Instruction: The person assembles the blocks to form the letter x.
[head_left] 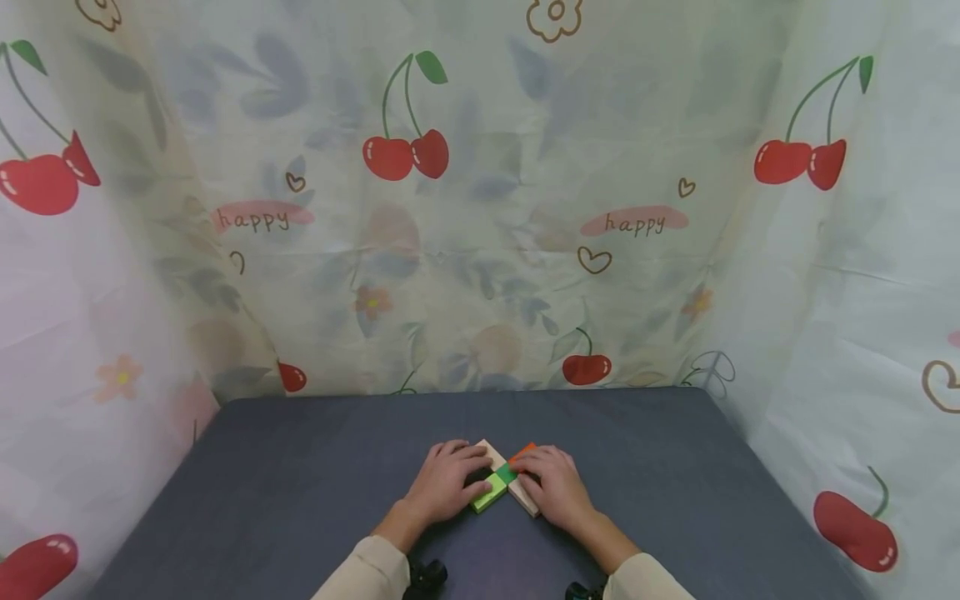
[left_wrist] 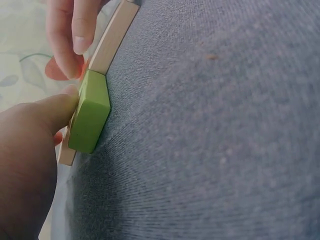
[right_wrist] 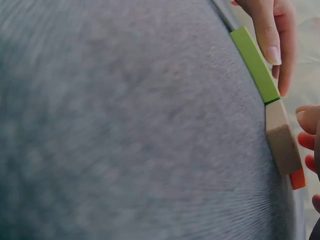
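Observation:
Flat blocks meet in an X on the table: a light green block (head_left: 489,493) at near left, a plain wooden block (head_left: 489,451) at far left, an orange block (head_left: 522,452) at far right, and another wooden block (head_left: 524,498) at near right. A darker green piece (head_left: 507,474) lies where they cross. My left hand (head_left: 448,482) has its thumb against the light green block, its fingers over the far wooden one. With fingertips at the orange block, my right hand (head_left: 557,485) keeps its thumb beside the near wooden block (right_wrist: 285,145). Fingers partly hide the outer blocks.
A dark grey cloth covers the table (head_left: 315,475). Behind it and along both sides hangs a pale curtain (head_left: 480,208) printed with cherries. Black wrist straps (head_left: 426,577) show at the cream sleeves (head_left: 371,571).

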